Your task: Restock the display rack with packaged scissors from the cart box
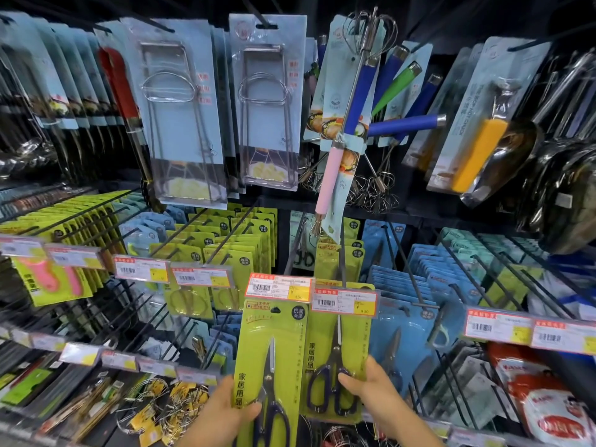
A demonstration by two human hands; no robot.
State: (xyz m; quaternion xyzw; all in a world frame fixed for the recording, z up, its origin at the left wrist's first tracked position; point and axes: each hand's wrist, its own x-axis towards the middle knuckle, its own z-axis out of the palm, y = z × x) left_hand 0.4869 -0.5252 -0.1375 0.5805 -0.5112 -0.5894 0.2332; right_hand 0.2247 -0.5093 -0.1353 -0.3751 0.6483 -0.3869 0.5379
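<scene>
My left hand (225, 411) grips the lower left edge of a green scissors pack (274, 359) with dark blue handles, held upright below a price tag (279, 288). Just to the right, my right hand (371, 391) pinches the lower right side of a second green scissors pack (335, 356), whose top sits behind another price tag (345, 302) on a rack hook (342, 253). More green scissors packs (225, 250) hang on the hooks behind. The cart box is not in view.
Blue packs (406, 333) hang on hooks to the right. Clear-packed tongs (267, 101) and whisks (358, 101) hang above. Wire goods (161, 404) lie on the low shelf at left, red bags (548, 408) at lower right. Long hooks stick out toward me.
</scene>
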